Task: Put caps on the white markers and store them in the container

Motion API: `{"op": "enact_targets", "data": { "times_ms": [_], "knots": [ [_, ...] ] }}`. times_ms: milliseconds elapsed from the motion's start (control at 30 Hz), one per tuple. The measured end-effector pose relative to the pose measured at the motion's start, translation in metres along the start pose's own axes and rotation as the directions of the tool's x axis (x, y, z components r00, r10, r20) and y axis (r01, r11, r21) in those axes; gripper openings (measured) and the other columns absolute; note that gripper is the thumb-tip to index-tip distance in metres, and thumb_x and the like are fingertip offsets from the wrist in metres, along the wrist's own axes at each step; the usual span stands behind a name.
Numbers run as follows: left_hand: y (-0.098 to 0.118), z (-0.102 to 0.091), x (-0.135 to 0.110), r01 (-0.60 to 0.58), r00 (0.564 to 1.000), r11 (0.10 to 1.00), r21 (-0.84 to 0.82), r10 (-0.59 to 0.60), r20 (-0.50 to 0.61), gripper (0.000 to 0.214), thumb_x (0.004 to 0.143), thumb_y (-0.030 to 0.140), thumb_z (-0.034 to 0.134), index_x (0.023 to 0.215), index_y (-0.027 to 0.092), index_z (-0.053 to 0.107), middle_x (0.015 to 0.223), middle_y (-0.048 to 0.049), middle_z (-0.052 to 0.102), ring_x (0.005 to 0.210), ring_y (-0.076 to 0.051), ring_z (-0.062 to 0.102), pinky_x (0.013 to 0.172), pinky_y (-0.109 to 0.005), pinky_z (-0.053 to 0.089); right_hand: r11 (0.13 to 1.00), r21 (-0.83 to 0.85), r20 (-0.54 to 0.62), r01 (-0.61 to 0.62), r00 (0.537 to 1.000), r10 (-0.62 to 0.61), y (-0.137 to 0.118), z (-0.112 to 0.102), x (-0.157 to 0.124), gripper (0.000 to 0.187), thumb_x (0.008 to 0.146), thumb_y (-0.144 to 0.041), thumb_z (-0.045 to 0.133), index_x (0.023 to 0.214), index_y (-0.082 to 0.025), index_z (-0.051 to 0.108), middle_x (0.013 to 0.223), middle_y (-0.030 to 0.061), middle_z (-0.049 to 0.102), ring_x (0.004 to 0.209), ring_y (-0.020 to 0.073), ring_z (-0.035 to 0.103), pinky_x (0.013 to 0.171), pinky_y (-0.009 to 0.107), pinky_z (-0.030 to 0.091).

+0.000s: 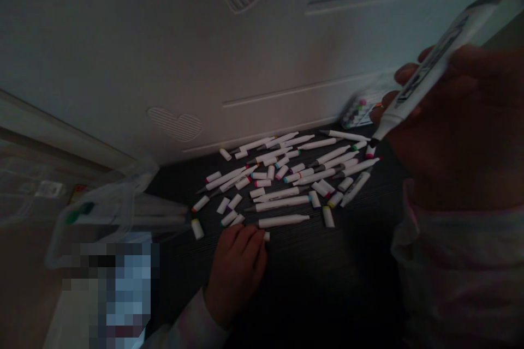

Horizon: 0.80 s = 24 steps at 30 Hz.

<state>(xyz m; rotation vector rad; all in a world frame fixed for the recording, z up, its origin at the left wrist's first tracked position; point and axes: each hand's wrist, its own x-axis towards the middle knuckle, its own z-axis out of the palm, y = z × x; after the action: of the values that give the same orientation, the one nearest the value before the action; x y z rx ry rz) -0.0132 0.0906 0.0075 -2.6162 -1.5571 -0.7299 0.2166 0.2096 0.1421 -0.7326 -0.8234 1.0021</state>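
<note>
From my remote seat at the head camera, I see the right hand (454, 142) raised with its fingers and thumb closed around a white marker (434, 68), dark lettering along the barrel. The marker slants across those fingers, its black lower end just above a red-ended cap (370, 152); whether the two touch, I cannot tell. Below and to the left, the left hand (239, 270) rests on a dark tabletop (319, 294), fingers curled together, a small white piece (267, 236) showing at their tips; I cannot tell whether they pinch or merely cover it. Just beyond those fingertips lies an uncapped marker (283, 221), and farther out spreads a jumble of markers and loose caps. Behind the right fingers, a clear packet (355, 115) of colored ends leans near a white panel (123, 65). Left of the left fingers stands a clear plastic box (130, 210).
</note>
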Motion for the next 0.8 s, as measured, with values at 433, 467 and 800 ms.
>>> {"op": "enact_targets", "data": {
  "times_ms": [433, 467, 800],
  "knots": [
    [0.001, -0.001, 0.0, 0.005, 1.0, 1.0, -0.022, -0.004, 0.012, 0.014, 0.076, 0.014, 0.05, 0.088, 0.015, 0.059, 0.085, -0.0048, 0.063, 0.082, -0.02, 0.052, 0.074, -0.037, 0.048, 0.999, -0.036, 0.039, 0.012, 0.999, -0.011, 0.003, -0.005, 0.001, 0.017, 0.071, -0.015, 0.046, 0.056, -0.018, 0.053, 0.062, -0.0008, 0.05, 0.053, 0.0105, 0.046, 0.053, 0.028, 0.042],
    [0.001, -0.001, 0.0, 0.005, 1.0, 1.0, -0.024, -0.004, 0.019, 0.014, 0.077, 0.014, 0.051, 0.088, 0.015, 0.059, 0.085, -0.0048, 0.063, 0.082, -0.02, 0.052, 0.074, -0.037, 0.047, 0.999, -0.032, 0.038, 0.001, 0.999, 0.001, 0.003, -0.004, 0.0, 0.016, 0.071, -0.015, 0.047, 0.056, -0.018, 0.053, 0.062, -0.0009, 0.05, 0.053, 0.0105, 0.046, 0.053, 0.029, 0.043],
    [-0.007, -0.007, 0.0, -0.03, 0.995, 0.999, -0.022, 0.028, -0.095, 0.01, 0.075, 0.011, 0.054, 0.084, 0.014, 0.056, 0.073, -0.004, 0.061, 0.073, -0.016, 0.052, 0.068, -0.032, 0.045, 0.972, -0.041, 0.163, -0.232, 0.958, 0.235, 0.021, 0.014, -0.018, 0.002, 0.066, -0.014, 0.054, 0.064, -0.015, 0.054, 0.058, -0.002, 0.053, 0.045, 0.0058, 0.039, 0.039, 0.018, 0.03]
  ]
}}
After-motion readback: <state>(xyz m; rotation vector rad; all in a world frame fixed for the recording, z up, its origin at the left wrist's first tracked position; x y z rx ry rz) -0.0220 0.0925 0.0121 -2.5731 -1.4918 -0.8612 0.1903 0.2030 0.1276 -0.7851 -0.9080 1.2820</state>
